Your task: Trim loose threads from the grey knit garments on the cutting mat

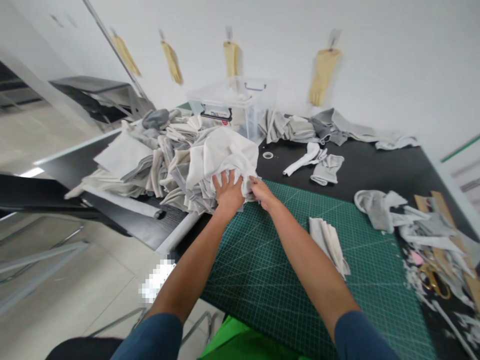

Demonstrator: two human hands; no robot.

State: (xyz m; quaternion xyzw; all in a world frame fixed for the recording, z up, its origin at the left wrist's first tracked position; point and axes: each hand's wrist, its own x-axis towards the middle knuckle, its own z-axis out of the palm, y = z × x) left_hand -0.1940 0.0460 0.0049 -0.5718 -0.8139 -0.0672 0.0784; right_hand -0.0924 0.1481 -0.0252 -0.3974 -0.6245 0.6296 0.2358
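A large pile of folded white and grey cloths covers the left part of the table. My left hand presses on a crumpled white cloth at the pile's right end, its fingers spread. Just to the right, my right hand has its fingers closed on the lower right edge of the same white cloth; the fingertips are partly hidden by fabric. Below both hands lies a green cutting mat. A small folded stack of light cloth rests on the mat, right of my right forearm.
Behind the pile stands a clear plastic box with dark handles. More folded grey cloths line the wall side. A roll of tape lies on the black table. Gold-handled scissors sit among scraps at the right. Yellow gloves hang on the wall.
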